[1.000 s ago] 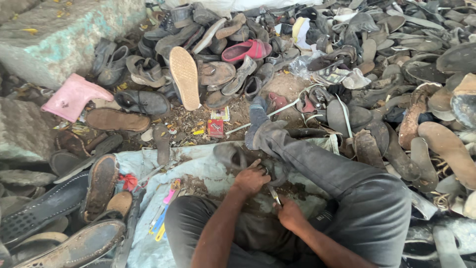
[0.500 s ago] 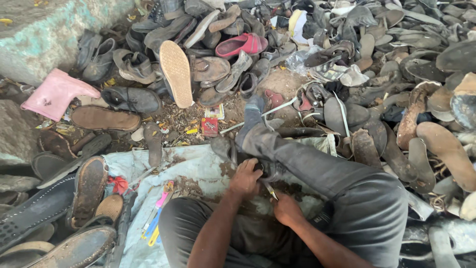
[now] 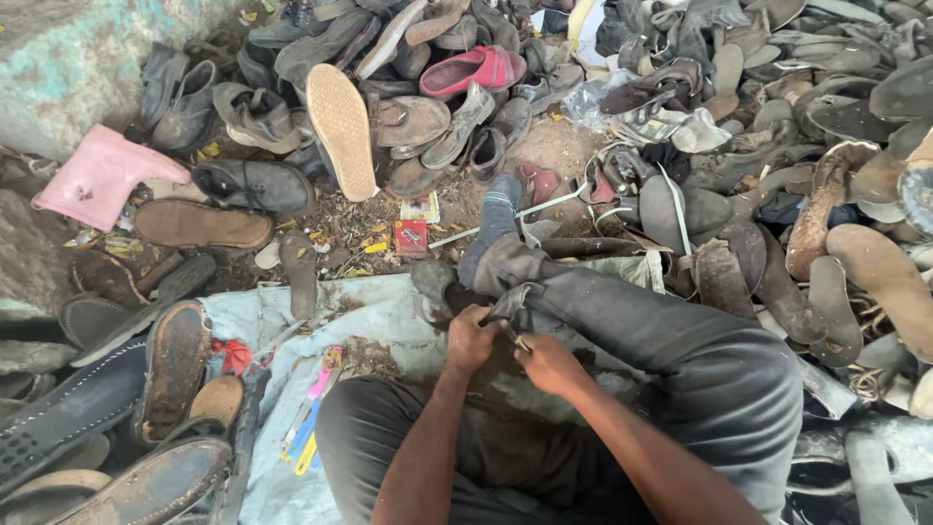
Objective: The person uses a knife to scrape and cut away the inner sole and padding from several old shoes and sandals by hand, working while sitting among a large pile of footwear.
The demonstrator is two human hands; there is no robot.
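I sit on the ground with my right leg stretched out in grey trousers [image 3: 680,340] and a blue sock [image 3: 501,209]. My left hand [image 3: 470,337] grips a dark worn shoe [image 3: 442,289] resting against my leg. My right hand [image 3: 549,362] is closed on a small thin tool [image 3: 522,341] whose tip meets the shoe next to the left hand. Most of the shoe is hidden by my hands and trouser leg.
A pale blue sheet [image 3: 360,311] lies under me, with pink, blue and yellow tools [image 3: 313,413] on it. Heaps of old shoes and soles surround me, among them a pink boot [image 3: 97,175], a tan sole [image 3: 342,117] and a red sandal [image 3: 476,70]. A small red box [image 3: 410,238] lies on dirt.
The view has shifted slightly downward and closer. My hands stay together on the shoe, with only small movements of the right hand and tool.
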